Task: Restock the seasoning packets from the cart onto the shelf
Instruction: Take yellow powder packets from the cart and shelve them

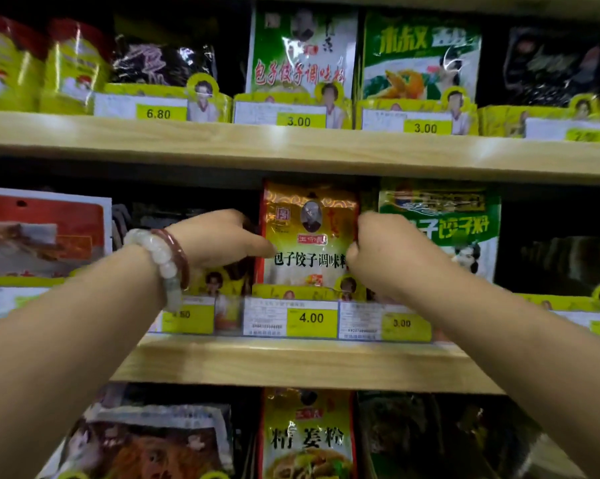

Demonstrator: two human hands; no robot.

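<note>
the red-and-gold seasoning packet stands upright at the centre of the frame on the middle shelf, long axis vertical — squarely between both hands. the left hand pinches its left edge, the right hand grips its right edge — equally near.

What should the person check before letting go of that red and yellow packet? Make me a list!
1. Left hand holds the packet's left edge: ok.
2. Right hand holds its right edge: ok.
3. Red and yellow seasoning packet stands upright, label facing out: ok.
4. Packet sits above the 4.00 price tag: ok.
5. Packet bottom is tucked behind the yellow tray front: ok.
6. Room behind the packet for more: cannot tell.
</note>
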